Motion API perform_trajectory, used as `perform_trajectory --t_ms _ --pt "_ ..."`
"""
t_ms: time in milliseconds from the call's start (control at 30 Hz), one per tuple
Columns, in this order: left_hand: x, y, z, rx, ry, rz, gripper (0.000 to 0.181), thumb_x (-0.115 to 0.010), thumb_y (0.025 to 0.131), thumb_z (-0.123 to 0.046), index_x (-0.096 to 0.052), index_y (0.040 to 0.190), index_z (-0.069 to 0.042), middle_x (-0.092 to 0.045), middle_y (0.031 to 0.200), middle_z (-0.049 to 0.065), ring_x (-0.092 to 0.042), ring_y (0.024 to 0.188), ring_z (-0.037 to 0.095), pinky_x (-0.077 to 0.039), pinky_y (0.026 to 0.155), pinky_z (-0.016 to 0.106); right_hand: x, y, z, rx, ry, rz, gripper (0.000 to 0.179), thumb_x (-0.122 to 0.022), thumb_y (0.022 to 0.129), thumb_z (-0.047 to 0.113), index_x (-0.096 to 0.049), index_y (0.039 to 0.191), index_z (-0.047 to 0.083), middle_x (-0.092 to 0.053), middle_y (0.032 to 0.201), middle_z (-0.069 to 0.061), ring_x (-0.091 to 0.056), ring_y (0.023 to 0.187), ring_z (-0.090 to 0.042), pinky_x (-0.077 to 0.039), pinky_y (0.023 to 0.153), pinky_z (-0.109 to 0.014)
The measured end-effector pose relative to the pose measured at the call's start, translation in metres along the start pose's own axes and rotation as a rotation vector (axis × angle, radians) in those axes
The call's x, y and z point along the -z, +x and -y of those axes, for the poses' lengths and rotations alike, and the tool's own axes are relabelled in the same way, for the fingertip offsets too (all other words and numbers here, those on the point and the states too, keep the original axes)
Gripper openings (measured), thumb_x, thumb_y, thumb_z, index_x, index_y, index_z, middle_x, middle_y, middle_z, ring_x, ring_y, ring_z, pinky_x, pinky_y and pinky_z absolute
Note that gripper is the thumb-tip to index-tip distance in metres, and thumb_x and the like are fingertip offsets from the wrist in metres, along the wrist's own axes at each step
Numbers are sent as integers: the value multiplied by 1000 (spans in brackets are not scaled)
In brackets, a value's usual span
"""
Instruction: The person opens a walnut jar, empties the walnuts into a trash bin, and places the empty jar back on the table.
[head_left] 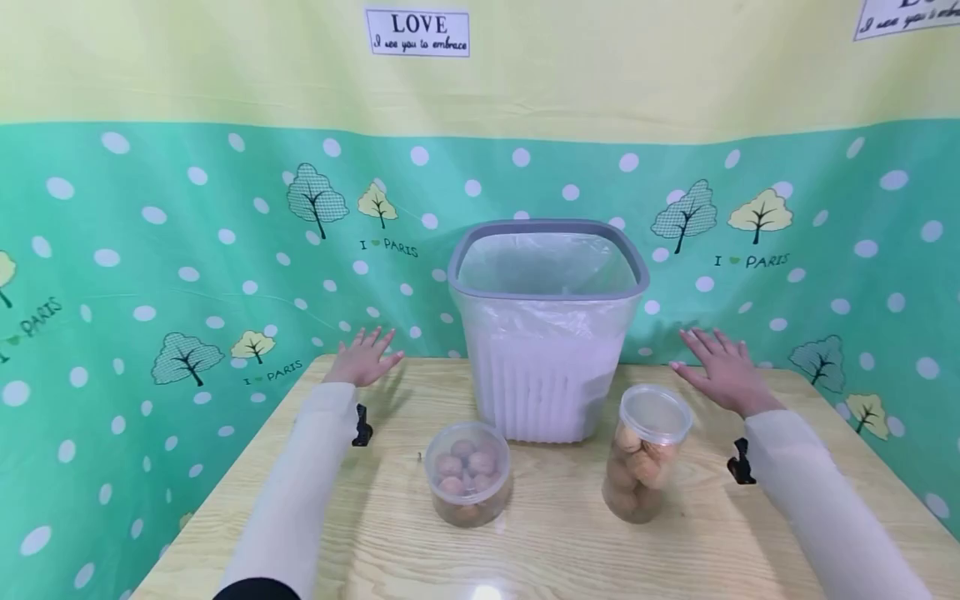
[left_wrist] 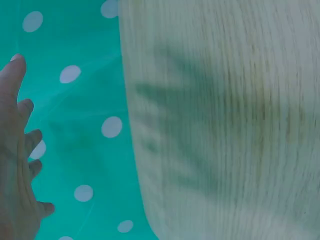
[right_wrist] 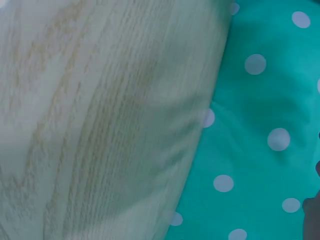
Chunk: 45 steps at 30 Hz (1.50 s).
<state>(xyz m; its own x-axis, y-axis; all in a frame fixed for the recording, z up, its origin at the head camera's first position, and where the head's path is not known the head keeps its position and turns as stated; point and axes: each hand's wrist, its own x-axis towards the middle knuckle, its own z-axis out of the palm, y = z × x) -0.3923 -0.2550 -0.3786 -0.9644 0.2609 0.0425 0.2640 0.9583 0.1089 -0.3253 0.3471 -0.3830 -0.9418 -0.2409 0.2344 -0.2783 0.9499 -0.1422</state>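
Observation:
My left hand is held above the table's far left part, fingers spread and nothing in it; the left wrist view shows the same hand along its left edge. On the other side my right hand hovers with fingers extended, also holding nothing. Only a sliver of it shows in the right wrist view. Between the hands stands a white bin with a grey rim and a clear liner. In front of it sits a short clear round tub of brownish balls. A taller lidded jar with walnut-like pieces stands nearer my right hand.
The wooden table has its back edge against a green dotted curtain, which also hangs along both sides. A dark clip-like piece sits under the left wrist, and a similar dark piece under the right.

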Motion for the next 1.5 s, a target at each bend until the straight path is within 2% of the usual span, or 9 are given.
perform_trajectory --t_ms 267,500,767,867,1000,1200,1367,1433,1500 --pt "12 -1 4 -25 -145 -17 74 -22 97 -59 -11 152 -11 -8 156 21 -2 140 47 -3 104 73 7 -11 0 83 68 -51 72 -47 95 46 -19 151 10 -22 150 -28 -10 136 -52 -3 102 -73" --pt "23 -8 -3 -71 -166 3 76 -22 95 -62 -10 152 -13 -6 157 18 0 141 45 -2 106 69 9 -23 7 181 113 -107 71 -57 91 40 -27 149 12 -30 147 -27 -17 135 -51 -1 107 -69" --pt "36 -21 -19 -130 -162 -20 73 -26 97 -59 -10 153 -16 -7 157 15 -2 142 42 -5 109 66 13 -32 11 221 190 -108 71 -58 92 34 -24 150 13 -26 150 -25 -11 140 -45 7 114 -55" --pt "39 -26 -26 -159 -156 -17 72 -27 97 -58 -10 152 -15 -7 157 14 -2 142 41 -6 109 65 18 -33 13 231 244 -105 71 -60 91 30 -24 150 12 -23 151 -24 -9 140 -46 2 111 -62" --pt "41 -30 -34 -200 -157 -32 70 -27 98 -57 -12 152 -15 -11 157 16 -5 142 40 -9 111 62 25 -38 15 193 386 -66 75 -61 90 25 -20 151 16 -15 155 -21 0 140 -46 -2 98 -78" --pt "42 -44 -49 -285 -258 -26 65 -33 100 -49 -18 151 -13 -19 155 14 -15 142 36 -13 114 54 27 -48 14 107 564 4 71 -55 94 21 -14 152 30 -5 157 -14 10 140 -43 -1 92 -81" --pt "37 -58 -62 -328 -355 -33 62 -33 101 -45 -20 151 -11 -20 155 10 -18 142 31 -15 115 50 19 -56 18 126 664 -3 66 -48 97 15 -14 152 26 -5 158 -5 6 143 -33 -5 91 -82" --pt "36 -64 -67 -341 -388 -46 61 -33 101 -43 -22 150 -8 -23 154 11 -21 141 31 -17 114 50 14 -58 21 155 689 -22 64 -47 97 13 -15 152 22 -7 158 3 1 143 -21 -7 91 -81" --pt "36 -70 -74 -357 -415 -58 58 -33 102 -40 -26 148 -6 -26 153 11 -23 140 31 -20 114 49 9 -59 25 191 704 -47 63 -47 97 11 -17 152 20 -10 157 7 -5 142 -9 -9 101 -74"
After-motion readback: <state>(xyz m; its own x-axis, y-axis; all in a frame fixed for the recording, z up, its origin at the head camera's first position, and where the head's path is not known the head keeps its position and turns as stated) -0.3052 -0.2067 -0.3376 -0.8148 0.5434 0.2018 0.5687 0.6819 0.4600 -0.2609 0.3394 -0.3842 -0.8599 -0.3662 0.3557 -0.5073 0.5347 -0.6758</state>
